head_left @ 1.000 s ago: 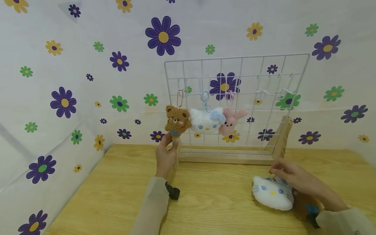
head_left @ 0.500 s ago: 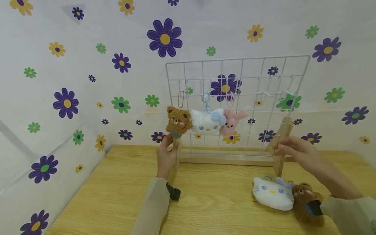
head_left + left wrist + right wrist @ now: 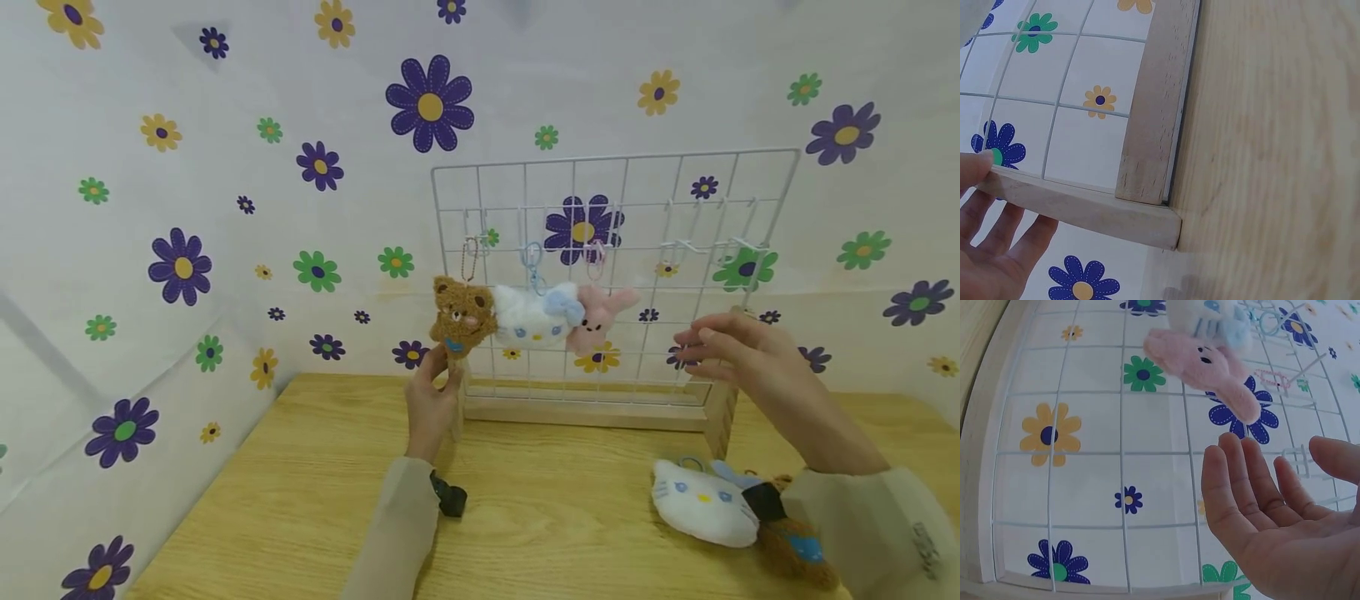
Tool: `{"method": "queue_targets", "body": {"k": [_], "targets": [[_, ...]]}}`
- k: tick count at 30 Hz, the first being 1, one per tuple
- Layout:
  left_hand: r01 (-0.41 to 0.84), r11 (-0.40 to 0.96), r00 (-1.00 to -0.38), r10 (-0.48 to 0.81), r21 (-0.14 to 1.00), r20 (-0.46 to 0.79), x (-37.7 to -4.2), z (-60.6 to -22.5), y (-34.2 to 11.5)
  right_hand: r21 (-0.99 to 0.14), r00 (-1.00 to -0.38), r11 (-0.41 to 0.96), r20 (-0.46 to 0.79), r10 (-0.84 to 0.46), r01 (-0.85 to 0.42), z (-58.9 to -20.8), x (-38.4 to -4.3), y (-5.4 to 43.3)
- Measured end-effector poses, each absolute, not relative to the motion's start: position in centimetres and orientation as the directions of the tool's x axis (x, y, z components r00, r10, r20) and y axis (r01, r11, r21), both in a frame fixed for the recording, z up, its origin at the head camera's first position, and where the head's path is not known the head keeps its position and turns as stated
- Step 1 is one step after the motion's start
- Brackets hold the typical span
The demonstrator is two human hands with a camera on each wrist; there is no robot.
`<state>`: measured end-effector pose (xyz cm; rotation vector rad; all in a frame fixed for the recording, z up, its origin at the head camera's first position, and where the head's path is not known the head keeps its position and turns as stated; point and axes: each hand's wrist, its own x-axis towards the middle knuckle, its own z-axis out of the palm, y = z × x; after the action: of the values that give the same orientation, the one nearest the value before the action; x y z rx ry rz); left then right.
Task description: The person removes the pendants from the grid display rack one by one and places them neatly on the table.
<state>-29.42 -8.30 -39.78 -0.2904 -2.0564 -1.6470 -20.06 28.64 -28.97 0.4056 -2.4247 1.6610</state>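
My left hand (image 3: 433,408) grips the wooden side post (image 3: 1085,209) of a white wire grid rack (image 3: 573,160), thumb on one side and fingers on the other. Above it hangs a brown bear plush keychain (image 3: 463,317). Beside the bear hang a white cat plush keychain (image 3: 534,318) with a blue bow and a pink rabbit plush keychain (image 3: 1200,365). My right hand (image 3: 772,375) is raised before the rack's right side, fingers extended and holding nothing; in the right wrist view its fingertips (image 3: 1215,464) are below the rabbit, apart from it.
Another white cat plush (image 3: 703,504) lies on the wooden table (image 3: 540,517) at front right, beside a second brown bear plush (image 3: 797,552) partly hidden by the right sleeve. Bare hooks (image 3: 684,245) stick out from the grid's right part. A flowered cloth (image 3: 337,225) hangs behind.
My right hand has risen from the cat plush on the table to the rack's right side. The left hand stays at the post, and the head view has shifted slightly.
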Motion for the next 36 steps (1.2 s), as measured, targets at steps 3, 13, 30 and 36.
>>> {"method": "queue_targets", "body": {"k": [3, 13, 30, 36], "targets": [[0.458, 0.246, -0.857, -0.133, 0.854, 0.498, -29.5, -39.8, -8.3, -0.9, -0.942, 0.281, 0.304, -0.14, -0.332, -28.5, -20.3, 28.2], [0.486, 0.256, -0.837, -0.139, 0.836, 0.529, -29.8, -39.6, -8.1, -0.929, -0.929, 0.09, 0.346, -0.131, -0.359, -27.3, -21.3, 26.5], [0.5, 0.235, -0.835, -0.125, 0.834, 0.536, -29.8, -39.9, -8.1, -0.948, -0.949, 0.068, 0.304, -0.087, -0.31, -25.3, -21.9, 23.7], [0.485, 0.247, -0.841, -0.131, 0.839, 0.525, -29.6, -39.9, -8.4, -0.951, -0.947, -0.001, 0.308, -0.087, -0.309, -25.0, -22.4, 22.8]]}}
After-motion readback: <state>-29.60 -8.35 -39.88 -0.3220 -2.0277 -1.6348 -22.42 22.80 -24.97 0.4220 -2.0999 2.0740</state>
